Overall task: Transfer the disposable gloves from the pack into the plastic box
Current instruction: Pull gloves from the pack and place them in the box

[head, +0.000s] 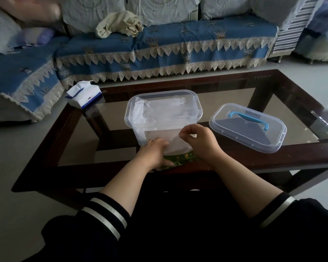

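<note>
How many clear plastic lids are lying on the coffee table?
1. The lid, with a blue handle, lies flat on the glass table, right of the open plastic box. No other lid shows.

dim daylight from right, blurred corners, wide-angle bending.
</note>
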{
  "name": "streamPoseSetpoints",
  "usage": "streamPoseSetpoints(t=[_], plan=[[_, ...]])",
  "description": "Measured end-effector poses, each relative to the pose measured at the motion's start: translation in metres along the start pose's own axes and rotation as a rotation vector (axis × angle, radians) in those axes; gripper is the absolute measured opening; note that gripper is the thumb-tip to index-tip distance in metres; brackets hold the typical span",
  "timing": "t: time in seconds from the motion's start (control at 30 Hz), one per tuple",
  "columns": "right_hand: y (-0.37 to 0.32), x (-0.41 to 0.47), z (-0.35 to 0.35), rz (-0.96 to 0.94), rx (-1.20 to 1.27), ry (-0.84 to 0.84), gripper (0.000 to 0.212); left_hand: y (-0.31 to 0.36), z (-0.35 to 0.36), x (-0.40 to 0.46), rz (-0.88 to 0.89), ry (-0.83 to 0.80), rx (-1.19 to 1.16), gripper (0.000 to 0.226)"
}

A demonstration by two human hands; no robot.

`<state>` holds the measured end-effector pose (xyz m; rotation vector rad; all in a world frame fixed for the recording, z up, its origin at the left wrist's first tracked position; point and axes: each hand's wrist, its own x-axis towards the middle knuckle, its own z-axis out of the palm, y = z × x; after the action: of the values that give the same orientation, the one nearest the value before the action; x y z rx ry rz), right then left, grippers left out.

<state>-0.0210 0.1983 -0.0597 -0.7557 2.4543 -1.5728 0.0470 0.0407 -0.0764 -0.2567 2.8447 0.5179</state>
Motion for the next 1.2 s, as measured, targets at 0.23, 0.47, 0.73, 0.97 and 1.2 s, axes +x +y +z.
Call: streamPoseSetpoints(t=[0.23, 0.47, 0.73, 0.97, 1.2], plan=[[-0.005, -0.002, -0.003, -0.057, 0.149, 0.118, 0.008, -0.003, 0.0, 0.004, -0.057, 0.022, -0.049, 0.069], [0.006, 0.0, -0.012, 0.073, -0.01, -0.202, 0.034, -0.009, 0.01, 0.003, -0.009, 0.043, -0.058, 0.064], [0.004, -0.001, -0.011, 0.032, 0.06, -0.038, 0.019, -0.009, 0.013, 0.004, -0.025, -0.009, -0.01, 0.081], [0.003, -0.001, -0.018, 0.101, 0.196, -0.013, 0.019, -0.001, -0.005, -0.011, 0.01, 0.074, -0.226, 0.085], [0.003, -0.004, -0.018, 0.064, -0.077, -0.177, 0.044, 0.034, -0.015, -0.017, 0.134, 0.519, -0.411, 0.05]])
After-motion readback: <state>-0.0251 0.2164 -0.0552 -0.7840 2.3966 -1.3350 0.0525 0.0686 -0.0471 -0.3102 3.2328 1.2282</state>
